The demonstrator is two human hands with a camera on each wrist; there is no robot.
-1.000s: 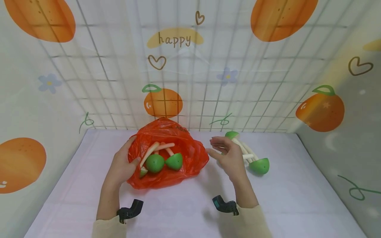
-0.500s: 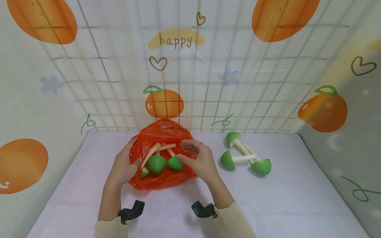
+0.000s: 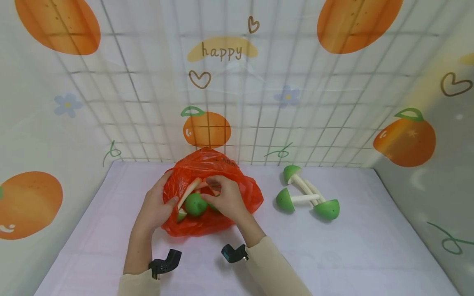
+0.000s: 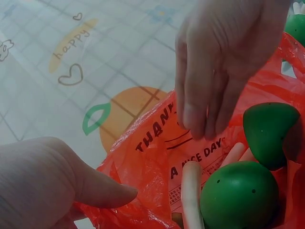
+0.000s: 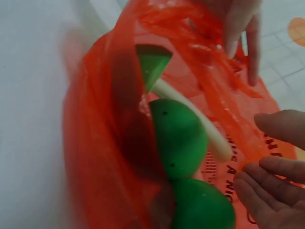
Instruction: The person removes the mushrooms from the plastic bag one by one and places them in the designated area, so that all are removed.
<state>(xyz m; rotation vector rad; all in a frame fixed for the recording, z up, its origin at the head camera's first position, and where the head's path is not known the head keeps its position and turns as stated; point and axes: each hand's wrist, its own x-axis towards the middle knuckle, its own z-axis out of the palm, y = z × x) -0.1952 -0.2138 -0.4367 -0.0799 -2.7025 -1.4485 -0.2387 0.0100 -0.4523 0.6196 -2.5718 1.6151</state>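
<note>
A red plastic bag (image 3: 207,158) lies with its mouth toward me, several green-capped toy mushrooms (image 3: 195,204) inside. My left hand (image 3: 157,203) grips the bag's left edge, thumb over the rim. In the left wrist view, that thumb (image 4: 107,188) lies on the red film. My right hand (image 3: 228,198) is over the mouth, close above the caps. The right wrist view shows its fingers (image 5: 269,183) and thumb apart, holding nothing. A pale stem (image 4: 192,195) leans beside the round cap (image 4: 239,195). My right hand partly hides one cap in the head view.
Three more toy mushrooms rest on the white tabletop (image 3: 363,255) to the right: one at the back (image 3: 291,174), one at left (image 3: 285,200) and one at right (image 3: 327,209), their stems crossing. A cloth-covered grid wall (image 3: 237,94) stands behind the table.
My right hand has moved left, from beside the loose mushrooms to over the bag's mouth. The left hand keeps its hold on the bag, and the mushrooms inside lie as before.
</note>
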